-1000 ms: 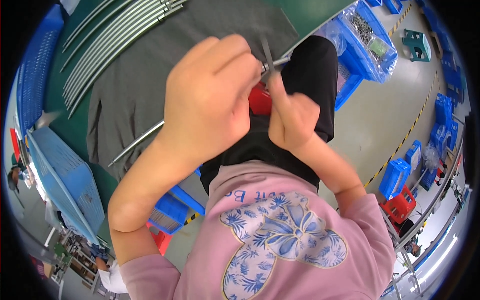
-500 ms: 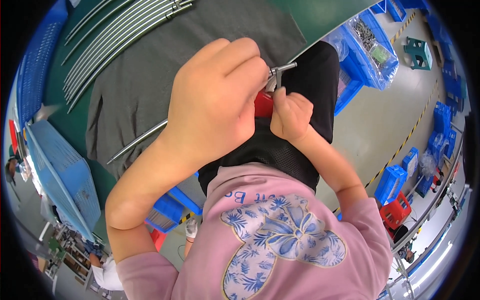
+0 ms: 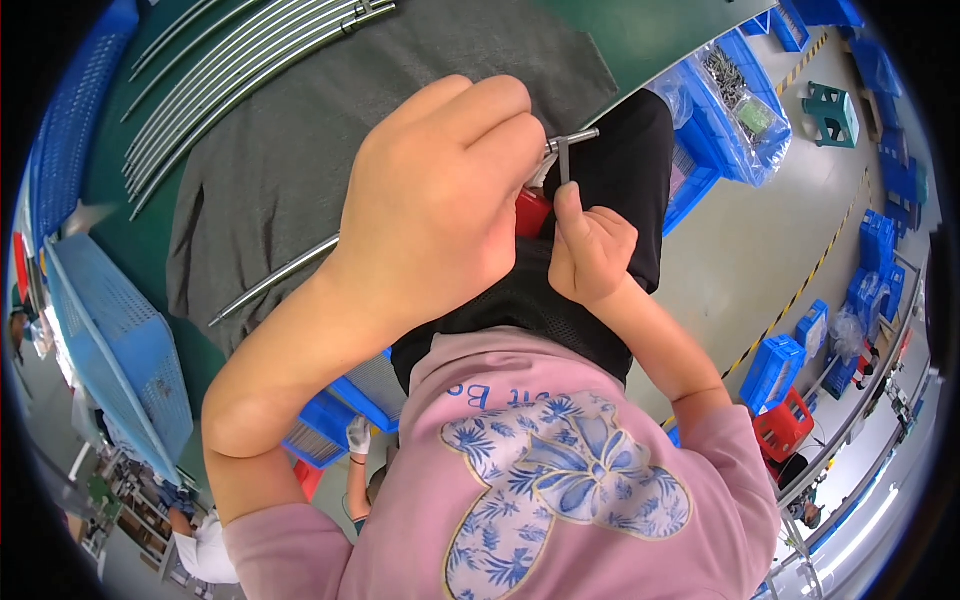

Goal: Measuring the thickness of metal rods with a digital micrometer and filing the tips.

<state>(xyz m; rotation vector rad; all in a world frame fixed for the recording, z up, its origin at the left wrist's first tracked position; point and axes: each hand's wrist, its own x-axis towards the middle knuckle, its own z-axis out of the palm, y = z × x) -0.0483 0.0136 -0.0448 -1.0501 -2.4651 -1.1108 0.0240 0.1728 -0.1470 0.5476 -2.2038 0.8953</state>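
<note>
My left hand (image 3: pixel 430 190) is wrapped around a long thin metal rod (image 3: pixel 275 278), which runs out on both sides of the fist. Beyond the knuckles, the rod's short end (image 3: pixel 580 136) sticks out over my dark-trousered leg. My right hand (image 3: pixel 595 245) pinches a short, flat-looking grey metal bar (image 3: pixel 564 162) between thumb and curled fingers. That bar stands nearly upright, its top meeting the rod close to the left fist. Something red (image 3: pixel 531 212) shows between the hands, partly hidden by the left one.
Several metal rods (image 3: pixel 230 85) lie side by side on the green table (image 3: pixel 690 25), partly on a dark grey cloth (image 3: pixel 260 190). Blue baskets (image 3: pixel 125 350) line the left. At right are a blue bin of small metal parts (image 3: pixel 745 105) and a green stool (image 3: pixel 832 112). A gloved co-worker's hand (image 3: pixel 358 435) shows below.
My right hand has shifted slightly right and down, baring more of the grey bar. The left hand keeps its grip on the rod. Below, the co-worker's gloved hand has moved left and up.
</note>
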